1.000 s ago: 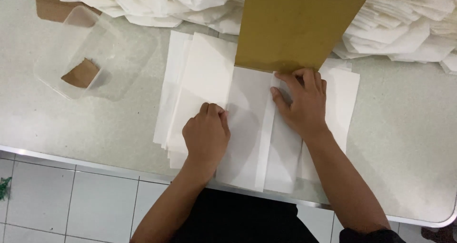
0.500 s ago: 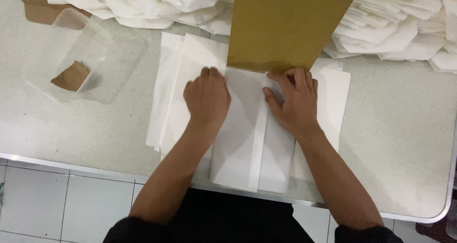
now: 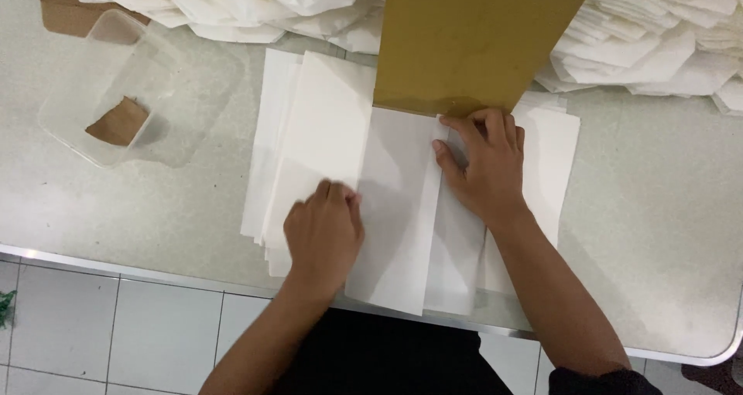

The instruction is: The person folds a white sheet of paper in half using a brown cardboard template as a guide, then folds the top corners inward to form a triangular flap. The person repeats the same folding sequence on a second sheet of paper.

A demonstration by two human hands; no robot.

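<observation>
The left hand [image 3: 323,232] presses flat, fingers together, on a folded white paper sheet [image 3: 395,209] lying at the counter's [image 3: 658,232] near edge. At its 2 o'clock, the right hand [image 3: 484,163] holds down the sheet's upper part, fingers spread and gripping nothing, just below a brown cardboard template [image 3: 472,39]. A clear plastic container [image 3: 108,93] sits at 10 o'clock. Folded white papers [image 3: 658,47] are heaped at 12.
</observation>
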